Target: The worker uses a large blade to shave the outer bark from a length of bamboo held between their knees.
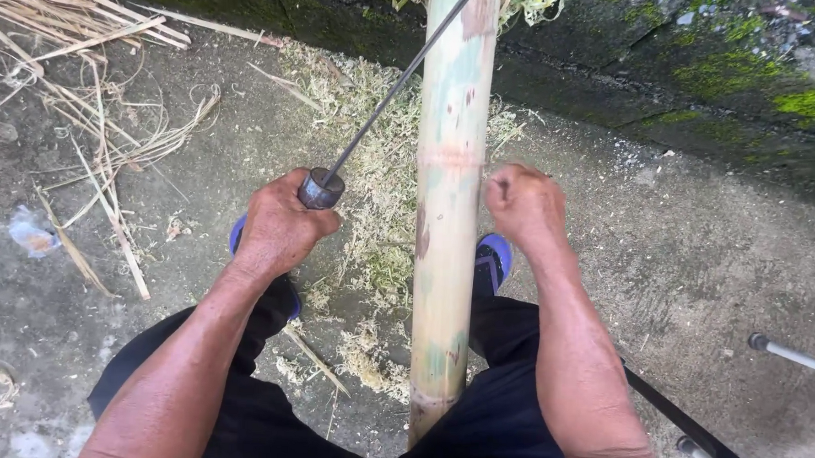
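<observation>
I am seated over a rough grey concrete floor (681,268), stained and pitted, with a low stone wall (707,77) at its far edge, dark, damp-looking and patched with bright green moss. Pale shavings (372,191), fine and fibrous, lie heaped on the floor around the pole and between my feet. To my left, dry strips of split cane (84,87), long, thin and straw-coloured, lie scattered and curling.

The bamboo pole (447,212) runs straight away from me between my knees, from my lap up to the wall. It is smooth and round, yellowish tan with faded green patches and small brown blotches, and a raised ring marks a node about level with my hands; another shows lower, near my thighs.

My left hand (279,223) sits left of the pole, apart from it, fingers curled tight round a handle that ends in a dull grey metal collar (321,189). From the collar a thin dark blade (395,86) slants up and to the right, reaching the pole near the top of the view. My right hand (524,205) is just right of the pole, fingers pressed together into a fist; whether they grip anything I cannot tell.

I wear dark trousers (501,389) and blue shoes (493,260). At lower right a black frame (692,429) and a grey metal tube (791,354) stand on the concrete.
</observation>
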